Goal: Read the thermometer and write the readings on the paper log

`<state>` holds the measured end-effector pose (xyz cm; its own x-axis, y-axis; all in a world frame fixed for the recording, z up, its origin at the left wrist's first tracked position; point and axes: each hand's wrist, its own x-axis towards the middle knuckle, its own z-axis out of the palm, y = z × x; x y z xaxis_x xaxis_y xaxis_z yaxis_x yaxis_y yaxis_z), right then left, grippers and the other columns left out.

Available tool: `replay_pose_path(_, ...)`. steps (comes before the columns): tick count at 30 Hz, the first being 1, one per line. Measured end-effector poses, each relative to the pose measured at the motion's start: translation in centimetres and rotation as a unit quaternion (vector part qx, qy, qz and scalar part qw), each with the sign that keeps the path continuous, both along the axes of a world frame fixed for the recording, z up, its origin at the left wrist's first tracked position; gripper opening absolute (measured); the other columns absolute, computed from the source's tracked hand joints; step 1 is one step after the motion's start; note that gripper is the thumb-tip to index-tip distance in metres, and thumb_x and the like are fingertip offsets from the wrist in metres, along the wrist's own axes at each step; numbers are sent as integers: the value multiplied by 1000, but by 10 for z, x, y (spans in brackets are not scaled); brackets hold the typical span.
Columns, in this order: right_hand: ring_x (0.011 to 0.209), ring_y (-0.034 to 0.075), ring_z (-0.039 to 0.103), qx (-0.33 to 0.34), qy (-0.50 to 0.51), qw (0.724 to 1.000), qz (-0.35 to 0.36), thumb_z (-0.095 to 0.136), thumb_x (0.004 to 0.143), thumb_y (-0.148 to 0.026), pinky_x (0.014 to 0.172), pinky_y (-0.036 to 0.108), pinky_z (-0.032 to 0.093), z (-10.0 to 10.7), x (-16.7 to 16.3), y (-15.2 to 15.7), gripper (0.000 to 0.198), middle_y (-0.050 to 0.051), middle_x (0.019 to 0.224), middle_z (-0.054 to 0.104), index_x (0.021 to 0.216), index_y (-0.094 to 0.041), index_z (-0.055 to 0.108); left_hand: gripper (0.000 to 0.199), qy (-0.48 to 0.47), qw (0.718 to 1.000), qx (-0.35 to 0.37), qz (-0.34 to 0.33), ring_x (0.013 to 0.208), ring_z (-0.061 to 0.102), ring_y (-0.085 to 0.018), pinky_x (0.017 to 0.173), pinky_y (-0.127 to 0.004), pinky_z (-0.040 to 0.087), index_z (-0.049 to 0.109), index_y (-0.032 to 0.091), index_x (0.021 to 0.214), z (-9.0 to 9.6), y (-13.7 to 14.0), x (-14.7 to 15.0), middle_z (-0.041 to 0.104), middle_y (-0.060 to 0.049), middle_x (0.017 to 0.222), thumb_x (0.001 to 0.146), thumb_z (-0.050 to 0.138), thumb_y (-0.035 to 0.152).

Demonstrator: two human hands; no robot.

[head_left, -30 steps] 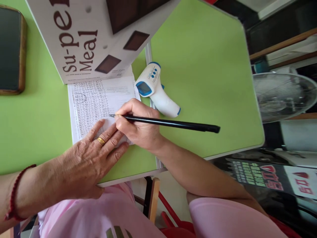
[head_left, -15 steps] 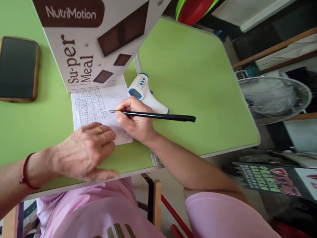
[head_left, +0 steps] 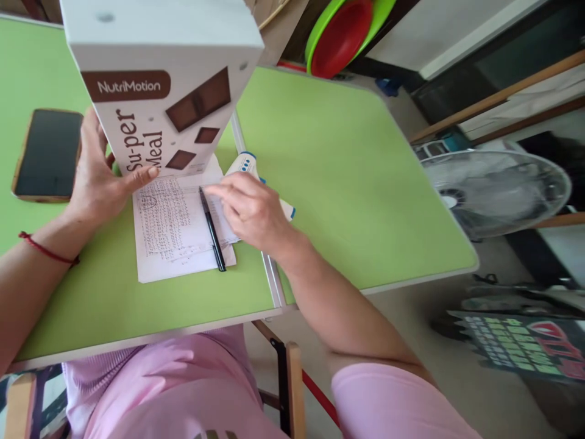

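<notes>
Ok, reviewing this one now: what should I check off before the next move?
1. Left hand on the white box: ok, wrapped around its lower left edge.
2. Box upright: ok, standing at the far end of the papers.
3. Pen lying on the papers: ok.
4. Right hand clear of the pen: cannot tell, it is right by one end.
5. Thermometer fully visible: not ok, the right hand covers part.
6. Phone untouched by the left hand: cannot tell, they overlap in view.
</notes>
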<state>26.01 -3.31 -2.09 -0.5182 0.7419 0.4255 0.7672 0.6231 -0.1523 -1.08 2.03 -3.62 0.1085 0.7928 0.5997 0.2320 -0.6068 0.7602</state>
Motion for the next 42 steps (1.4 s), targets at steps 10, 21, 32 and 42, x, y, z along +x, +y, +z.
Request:
replay_pose_path(10,70,18,57,-244,-55,932,-263,69,75,-32,68,37,48,22,35,14,23,6,78,62,90,-15,66,63,59,995,-18,82,108,66,-30,83,-44,60,56,10,117,17,-18,-2,65,-16,121,80,74,57)
replay_pose_path(21,58,12,51,-332,506,778,166,63,86,-45,50,27,46,21,-20,-40,23,-1,69,56,83,-22,58,53,127,986,-66,83,75,66,-19,57,-28,49,66,17,104,25,-38,0,70,-4,90,92,52,67)
replay_pose_path(32,60,10,44,-437,493,744,112,65,86,-43,55,27,41,1,-35,-41,26,-3,67,46,80,-20,53,55,146,988,-33,46,74,64,-14,61,-23,55,60,12,117,19,-36,-5,69,-4,92,90,62,60)
replay_pose_path(42,61,11,46,-458,474,745,109,65,85,-48,55,26,42,-1,-36,-42,31,-3,65,47,78,-20,52,61,94,992,-81,15,71,64,-17,53,-22,53,58,14,118,18,-35,-6,69,-6,92,82,70,62)
